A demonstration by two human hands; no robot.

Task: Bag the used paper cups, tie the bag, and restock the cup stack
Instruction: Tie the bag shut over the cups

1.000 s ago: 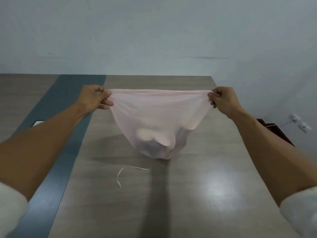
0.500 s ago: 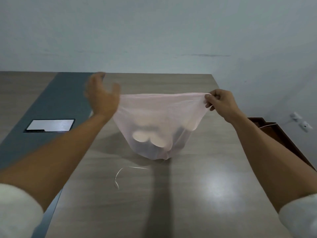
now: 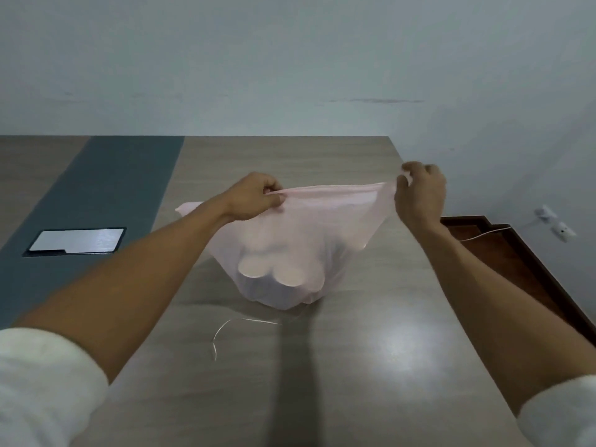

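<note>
A thin pale pink plastic bag stands on the wooden table, its bottom resting on the surface. Paper cups show through the film as pale round rims low in the bag. My left hand pinches the bag's top rim near its middle. A loose corner of the rim sticks out to the left beyond my forearm. My right hand pinches the right end of the rim and holds it up. No stack of fresh cups is in view.
A thin white string lies on the table in front of the bag. A dark blue strip runs down the left of the table with a grey cable hatch in it. The table's right edge drops to a dark wooden ledge.
My left hand let go of the bag's left corner, opened in the air, then took hold of the rim again further in. The left corner now hangs free.
</note>
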